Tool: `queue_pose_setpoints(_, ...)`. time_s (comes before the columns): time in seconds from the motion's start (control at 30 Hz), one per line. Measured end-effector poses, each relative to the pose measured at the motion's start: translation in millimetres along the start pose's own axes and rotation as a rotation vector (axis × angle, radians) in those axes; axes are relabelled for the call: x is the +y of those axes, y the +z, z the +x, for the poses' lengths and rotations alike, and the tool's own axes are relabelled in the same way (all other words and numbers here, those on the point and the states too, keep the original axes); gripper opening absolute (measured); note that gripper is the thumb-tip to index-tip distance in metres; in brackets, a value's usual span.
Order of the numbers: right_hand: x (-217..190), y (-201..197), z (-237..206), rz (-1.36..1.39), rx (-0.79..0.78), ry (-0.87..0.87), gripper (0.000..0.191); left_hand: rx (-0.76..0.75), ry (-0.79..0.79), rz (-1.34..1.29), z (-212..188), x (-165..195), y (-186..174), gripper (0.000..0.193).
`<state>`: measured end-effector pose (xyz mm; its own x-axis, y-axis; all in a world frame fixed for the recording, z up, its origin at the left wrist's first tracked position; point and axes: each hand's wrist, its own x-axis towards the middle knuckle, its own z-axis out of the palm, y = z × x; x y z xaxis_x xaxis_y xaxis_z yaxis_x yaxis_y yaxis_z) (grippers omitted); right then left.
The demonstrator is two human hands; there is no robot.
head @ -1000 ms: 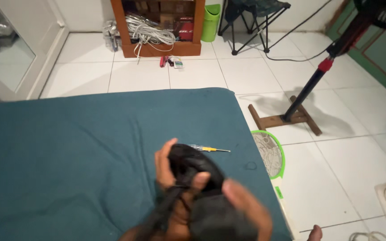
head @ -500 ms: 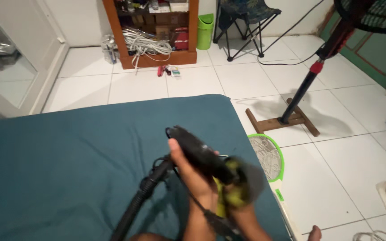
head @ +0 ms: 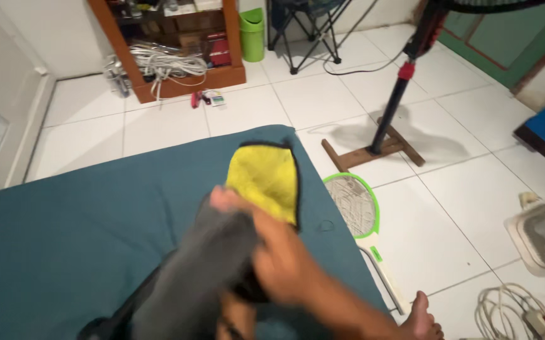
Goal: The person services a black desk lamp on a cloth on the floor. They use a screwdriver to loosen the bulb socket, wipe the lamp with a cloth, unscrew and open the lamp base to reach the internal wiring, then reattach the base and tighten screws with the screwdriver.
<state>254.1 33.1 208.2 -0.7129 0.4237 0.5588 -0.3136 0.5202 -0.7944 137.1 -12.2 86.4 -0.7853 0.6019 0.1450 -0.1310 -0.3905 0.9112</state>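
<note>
A: While you are leaning over the bed [head: 65, 252], its teal cover is giving you a broad, soft surface, so the cloth is hanging just above it rather than dragging on the floor.

B: And the fan stand [head: 379, 132]?

A: It is standing on the white tiles off the bed's far corner, well apart from your work. The wooden shelf [head: 165, 56] is sitting against the far wall with cables spilling out.

B: What am I holding?

A: You are lifting a grey garment [head: 203, 277] with a yellow lining [head: 266, 179]; the lining is facing up toward you near the bed's far edge, as if the piece is being turned open. Your right hand [head: 279, 264] is closing around the grey fabric just below the yellow part, fingers curled into it. Your left hand is lying somewhere under the cloth, so I cannot tell how it is gripping.

B: Anything smaller?

A: A green racket-shaped swatter [head: 354, 208] is lying on the tiles just beside the bed, and your bare foot [head: 425, 318] is resting near its handle.
</note>
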Motion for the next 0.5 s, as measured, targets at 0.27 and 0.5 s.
queue_pose_setpoints(0.27,97.6,-1.2,160.7,0.763,0.394,0.363,0.024,-0.680,-0.350,-0.864,75.6,12.5,-81.8,0.076)
queue_pose_setpoints(0.5,193.8,27.7,111.6,-0.085,-0.599,0.376,0.043,-0.738,-0.518,-0.681,102.1,-35.4,-120.1,0.090)
